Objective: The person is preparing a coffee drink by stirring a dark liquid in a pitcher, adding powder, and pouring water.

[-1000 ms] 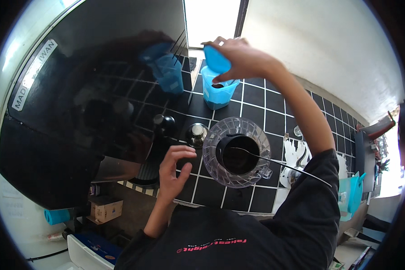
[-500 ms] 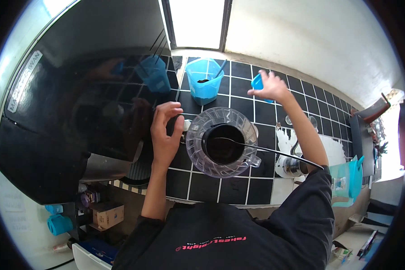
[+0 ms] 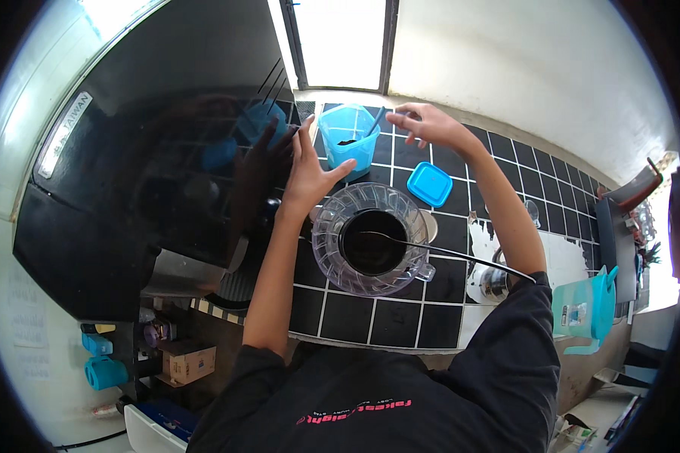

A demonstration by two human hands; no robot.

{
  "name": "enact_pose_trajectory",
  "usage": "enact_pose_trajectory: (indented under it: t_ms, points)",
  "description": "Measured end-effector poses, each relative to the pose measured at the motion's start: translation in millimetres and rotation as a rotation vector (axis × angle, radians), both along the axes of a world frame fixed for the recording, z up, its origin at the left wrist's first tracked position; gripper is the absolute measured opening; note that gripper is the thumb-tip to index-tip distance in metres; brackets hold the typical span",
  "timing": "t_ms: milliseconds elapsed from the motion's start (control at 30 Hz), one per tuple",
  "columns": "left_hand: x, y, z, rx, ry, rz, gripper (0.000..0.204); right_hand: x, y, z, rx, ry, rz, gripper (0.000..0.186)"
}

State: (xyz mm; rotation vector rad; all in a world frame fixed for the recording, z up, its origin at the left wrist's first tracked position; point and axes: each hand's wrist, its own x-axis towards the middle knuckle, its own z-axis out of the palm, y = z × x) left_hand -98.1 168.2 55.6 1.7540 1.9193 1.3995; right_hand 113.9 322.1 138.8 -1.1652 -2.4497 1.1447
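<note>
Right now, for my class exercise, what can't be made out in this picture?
All in the head view:
1. Bottom of the black cup: too dark.
2. Part of the silver pot: covered by the right arm.
3. Pale round item: partly behind the clear ribbed bowl.
4. Whether the left hand touches the blue container: their overlap hides it.

Your left forearm (image 3: 273, 283) runs up and slightly rightward, and your left hand (image 3: 310, 175) is spread, fingers pointing up, thumb stretched out to the right. Your right forearm (image 3: 504, 208) slants up and leftward; your right hand (image 3: 434, 127) turns left at the wrist, palm down, fingers loosely bent and parted.
</note>
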Motion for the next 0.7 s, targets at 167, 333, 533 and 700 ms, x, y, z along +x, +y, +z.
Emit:
enact_pose_trajectory:
  t_ms: [167, 333, 533, 700]
  points:
    - [-4, 39, -26, -0.059, -0.158, -0.044, 0.121, -31, -1, -34, 0.336, 0.138, -0.001, 0.049]
    - [0, 49, -29, -0.008, -0.178, -0.028, 0.116, -38, -17, -38, 0.438, 0.362, 0.045, 0.021]
    - [10, 39, -5, 0.215, -0.136, -0.034, 0.105, -25, -44, -17, 0.606, 0.419, 0.183, 0.013]
    - [16, 19, 52, 0.357, -0.075, -0.116, 0.103, -1, -80, 27, 0.993, 0.454, 0.281, 0.018]
